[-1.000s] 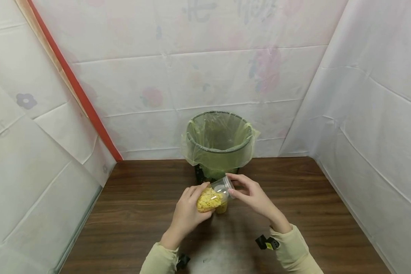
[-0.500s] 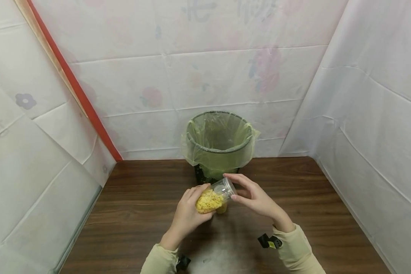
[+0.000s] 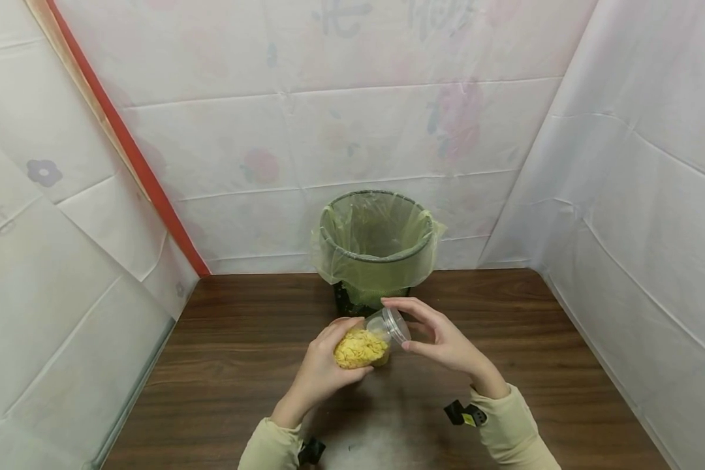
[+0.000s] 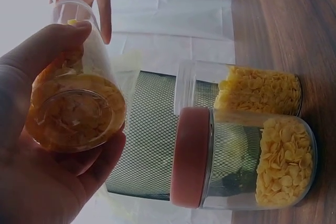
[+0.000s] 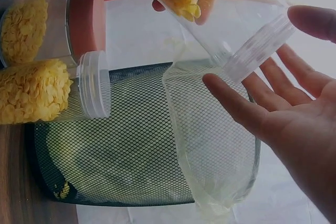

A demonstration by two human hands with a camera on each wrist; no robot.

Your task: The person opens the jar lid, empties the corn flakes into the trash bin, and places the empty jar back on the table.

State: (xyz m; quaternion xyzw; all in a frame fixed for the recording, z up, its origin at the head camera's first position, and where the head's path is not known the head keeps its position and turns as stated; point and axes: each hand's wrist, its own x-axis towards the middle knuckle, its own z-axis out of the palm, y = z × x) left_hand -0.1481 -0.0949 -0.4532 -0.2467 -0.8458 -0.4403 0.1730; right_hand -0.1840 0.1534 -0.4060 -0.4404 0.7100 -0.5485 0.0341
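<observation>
My left hand (image 3: 323,365) grips a clear jar (image 3: 360,348) of yellow flakes around its body, over the table. The jar lies tilted, its bottom (image 4: 79,114) facing the left wrist camera and its mouth pointing right. On the mouth end sits a clear ridged lid (image 5: 260,48). My right hand (image 3: 449,343) holds this lid at its edge between thumb and fingers. Below, a second clear-lidded jar of flakes (image 5: 37,90) stands upright on the table beside a wider jar with a pink lid (image 4: 191,158). From the head, the held jar and my left hand mostly hide both.
Behind the jars stands a dark mesh bin (image 5: 121,140) lined with a thin yellow-green bag (image 3: 378,271). The wooden table (image 3: 241,339) meets white sheeting (image 3: 241,150) at the back and sides. A red strip (image 3: 129,140) runs down the left corner.
The held jar has turned slightly, its lidded end shifting a little right and down. My right hand has moved with the lid, and my left hand has stayed almost in place.
</observation>
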